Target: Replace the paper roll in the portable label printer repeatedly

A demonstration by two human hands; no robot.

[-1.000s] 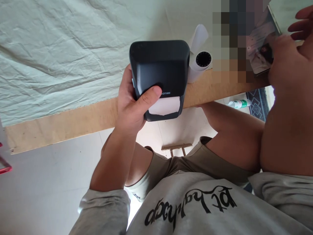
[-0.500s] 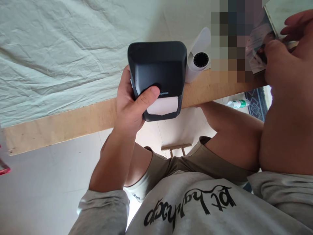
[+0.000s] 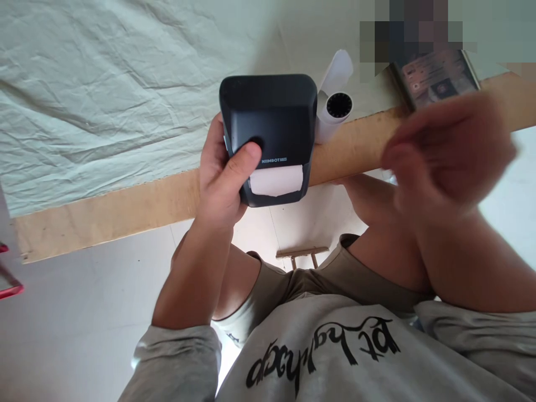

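My left hand (image 3: 221,181) is closed around the side of a black label printer (image 3: 272,123), its thumb lying across the front face. White label paper (image 3: 276,180) sticks out of the printer's slot with a ragged edge. My right hand (image 3: 452,153) is in the air over the table edge, just below a smartphone (image 3: 439,78). Motion smears its curled fingers, so I cannot see whether anything is between them. Just right of the printer stands a white paper roll (image 3: 330,125) with a black core and a loose end curling up.
A wrinkled pale green cloth (image 3: 125,100) covers the table, leaving a bare wooden edge (image 3: 113,218). Under it a small wooden stool (image 3: 302,252) shows between my legs. A red-edged object (image 3: 10,291) is at the far left. Blurred squares hide the upper right.
My right hand has come away from the smartphone, moving left and down towards the printer. More of the phone's lit screen shows. My left thumb has shifted slightly left, uncovering the printer's lettering.
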